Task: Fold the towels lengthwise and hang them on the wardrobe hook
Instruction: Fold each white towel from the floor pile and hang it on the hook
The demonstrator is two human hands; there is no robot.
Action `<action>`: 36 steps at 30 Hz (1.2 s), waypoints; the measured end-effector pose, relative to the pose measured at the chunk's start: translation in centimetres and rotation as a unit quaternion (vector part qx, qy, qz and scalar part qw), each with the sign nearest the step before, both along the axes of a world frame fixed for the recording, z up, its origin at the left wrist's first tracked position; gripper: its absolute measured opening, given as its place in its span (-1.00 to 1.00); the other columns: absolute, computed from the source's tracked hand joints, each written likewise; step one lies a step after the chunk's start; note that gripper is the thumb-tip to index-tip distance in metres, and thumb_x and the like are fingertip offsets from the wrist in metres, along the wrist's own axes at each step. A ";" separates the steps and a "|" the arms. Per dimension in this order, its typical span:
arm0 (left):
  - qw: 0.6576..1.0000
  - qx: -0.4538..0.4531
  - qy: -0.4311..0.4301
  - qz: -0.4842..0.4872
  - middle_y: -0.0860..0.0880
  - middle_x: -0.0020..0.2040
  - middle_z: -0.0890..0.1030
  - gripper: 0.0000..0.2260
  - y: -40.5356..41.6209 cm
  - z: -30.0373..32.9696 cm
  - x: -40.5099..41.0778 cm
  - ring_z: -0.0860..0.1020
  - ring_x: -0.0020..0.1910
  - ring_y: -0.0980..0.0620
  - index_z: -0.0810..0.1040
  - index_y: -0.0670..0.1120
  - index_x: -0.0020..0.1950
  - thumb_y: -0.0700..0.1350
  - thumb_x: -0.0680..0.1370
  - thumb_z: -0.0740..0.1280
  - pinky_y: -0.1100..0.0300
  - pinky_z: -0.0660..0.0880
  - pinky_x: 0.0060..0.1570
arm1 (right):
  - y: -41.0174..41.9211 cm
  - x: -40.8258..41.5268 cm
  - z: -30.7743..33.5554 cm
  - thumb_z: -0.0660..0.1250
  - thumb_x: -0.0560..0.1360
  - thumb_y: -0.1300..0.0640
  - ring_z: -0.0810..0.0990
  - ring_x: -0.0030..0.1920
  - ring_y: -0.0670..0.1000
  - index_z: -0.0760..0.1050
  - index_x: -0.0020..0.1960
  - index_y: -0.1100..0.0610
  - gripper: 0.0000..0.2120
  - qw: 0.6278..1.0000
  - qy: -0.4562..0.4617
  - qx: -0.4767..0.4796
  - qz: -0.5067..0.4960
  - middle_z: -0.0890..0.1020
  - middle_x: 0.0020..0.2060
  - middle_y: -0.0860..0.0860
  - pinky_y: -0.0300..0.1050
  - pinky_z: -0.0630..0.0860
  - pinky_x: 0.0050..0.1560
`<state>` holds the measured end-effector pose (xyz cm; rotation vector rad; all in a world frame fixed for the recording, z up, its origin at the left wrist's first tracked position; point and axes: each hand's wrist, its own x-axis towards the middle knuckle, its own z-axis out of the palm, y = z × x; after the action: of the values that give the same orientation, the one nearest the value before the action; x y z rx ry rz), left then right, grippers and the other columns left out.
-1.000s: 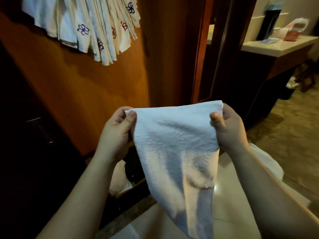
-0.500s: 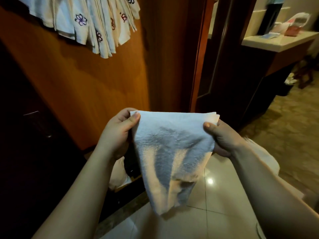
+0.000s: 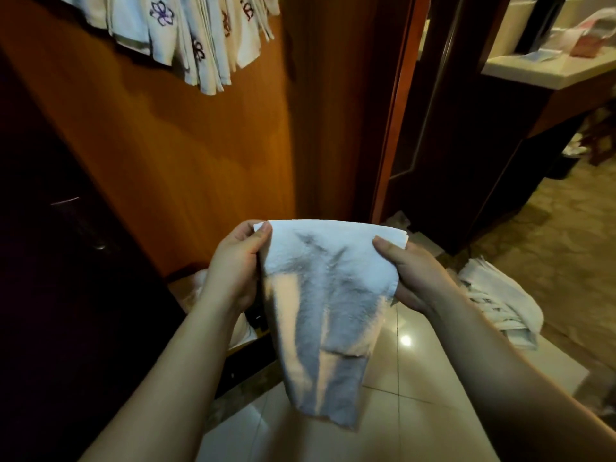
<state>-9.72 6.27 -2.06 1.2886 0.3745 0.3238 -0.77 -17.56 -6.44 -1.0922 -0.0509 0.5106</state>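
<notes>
A white towel [image 3: 320,295] hangs in front of me, held by its top edge and drooping toward the floor. My left hand [image 3: 233,268] pinches its top left corner with thumb over the cloth. My right hand [image 3: 410,271] grips the top right corner, thumb on the front and fingers behind. Several white towels with embroidered flowers [image 3: 186,38] hang in a bunch high on the orange wooden wardrobe panel [image 3: 166,155] at the upper left. The hook itself is hidden behind them.
A pile of white towels [image 3: 500,301] lies on the tiled floor [image 3: 413,368] to my right. More white cloth [image 3: 196,285] sits low by the wardrobe. A dark doorway frame [image 3: 396,111] stands ahead, with a counter [image 3: 546,71] carrying bags at the upper right.
Both hands have dropped lower in view and moved closer together. The towel hangs shorter than a second ago, and the hanging towels have shifted up toward the frame's top.
</notes>
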 end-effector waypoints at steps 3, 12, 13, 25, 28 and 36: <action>0.997 0.023 0.001 0.069 -0.02 -0.24 0.69 -0.86 -2.1 -1.5 -0.5 0.66 -0.25 0.03 0.61 0.02 -0.11 -0.06 0.62 0.31 0.15 0.57 -0.25 | 1.9 -1.8 0.5 0.43 0.55 0.01 0.73 0.02 0.01 0.60 0.19 0.12 -0.72 0.980 -0.029 -0.130 -0.150 0.74 0.04 0.03 -0.02 0.66 0.03; 0.985 0.104 -0.037 0.130 0.19 -0.10 0.68 -0.89 -8.8 -1.2 -2.9 0.64 -0.14 0.26 0.55 0.08 0.00 -0.02 0.67 0.25 0.42 0.50 -0.26 | 6.4 -7.9 1.4 0.19 0.63 -0.19 0.62 -0.04 -0.35 0.55 0.03 -0.40 -0.83 0.925 -0.227 -0.251 -0.170 0.65 -0.04 -0.40 -0.46 0.51 -0.16; 0.987 0.098 -0.040 0.122 0.16 -0.10 0.68 -0.90 -9.0 -1.0 -3.0 0.65 -0.14 0.24 0.55 0.08 0.01 -0.02 0.67 0.25 0.41 0.51 -0.26 | 6.4 -8.1 1.6 0.17 0.62 -0.21 0.64 -0.03 -0.34 0.52 0.03 -0.47 -0.82 0.928 -0.236 -0.241 -0.158 0.66 -0.03 -0.39 -0.43 0.53 -0.14; 0.986 0.136 -0.062 0.079 0.20 -0.05 0.67 -0.91 -9.8 0.5 -2.8 0.66 -0.05 0.21 0.53 0.19 0.02 0.02 0.66 0.26 0.28 0.61 -0.14 | 5.7 -7.6 2.8 0.17 0.51 -0.33 0.67 0.12 -0.17 0.52 0.21 -0.38 -0.68 0.956 -0.234 -0.149 -0.092 0.69 0.11 -0.21 -0.19 0.62 0.06; 0.988 0.137 -0.066 0.031 0.16 -0.04 0.68 -0.92 -9.8 0.8 -2.8 0.67 -0.02 0.18 0.54 0.15 0.05 0.00 0.65 0.26 0.25 0.62 -0.10 | 5.4 -7.6 2.9 0.21 0.50 -0.31 0.62 0.24 -0.10 0.51 0.23 -0.43 -0.68 0.971 -0.214 -0.102 -0.027 0.66 0.20 -0.16 -0.01 0.51 0.29; 0.979 0.163 -0.014 -0.118 0.32 0.08 0.66 -0.64 -9.2 2.3 -3.3 0.58 0.10 0.38 0.62 0.36 0.13 0.34 0.47 0.15 0.41 0.55 -0.02 | 3.6 -6.0 3.1 0.29 0.47 -0.43 0.52 0.38 -0.05 0.44 0.45 -0.05 -0.31 0.976 -0.204 -0.068 0.019 0.62 0.30 -0.05 0.03 0.34 0.48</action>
<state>-12.97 -2.92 0.25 1.6318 0.1444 0.2059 -6.73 -13.97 -3.36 -1.3198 -0.4025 0.3199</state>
